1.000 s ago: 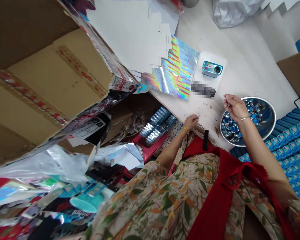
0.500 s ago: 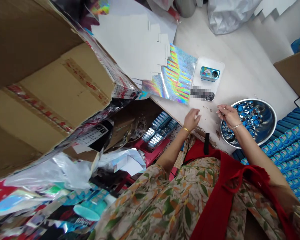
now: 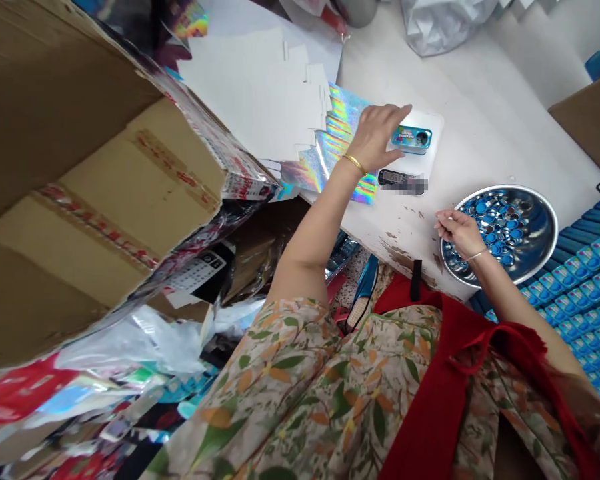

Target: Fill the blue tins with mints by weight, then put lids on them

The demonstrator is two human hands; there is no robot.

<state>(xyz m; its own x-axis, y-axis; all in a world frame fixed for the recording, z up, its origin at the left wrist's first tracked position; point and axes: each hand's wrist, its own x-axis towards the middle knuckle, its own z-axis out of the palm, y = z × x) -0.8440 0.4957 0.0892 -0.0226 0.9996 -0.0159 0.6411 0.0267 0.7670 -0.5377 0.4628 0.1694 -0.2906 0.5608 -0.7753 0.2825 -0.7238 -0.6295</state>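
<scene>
A small blue tin box [image 3: 411, 139] with printed lettering and a round dark spot rests on the white platform of a digital scale [image 3: 434, 155]. My left hand [image 3: 379, 137] is beside the tin's left end, fingers and thumb spread apart with nothing between them; I cannot tell whether it touches the tin. My right hand [image 3: 461, 233] hovers at the left rim of a round metal bowl [image 3: 539, 220]. Its fingertips are pinched together, and what they hold, if anything, is hidden. Inside the bowl lie many small blue and silver round caps [image 3: 500, 230].
Holographic sheets [image 3: 330, 157] and stacked white sheets [image 3: 250, 93] lie left of the scale. A large open cardboard box [image 3: 125, 193] stands at the left. Rows of blue packs [image 3: 580, 280] are stacked at the right. A white plastic bag [image 3: 440, 27] sits at the back.
My left hand has moved from the table's front edge up and forward to the tin on the scale. My right hand stays by the bowl, still pinched. The view has shifted slightly.
</scene>
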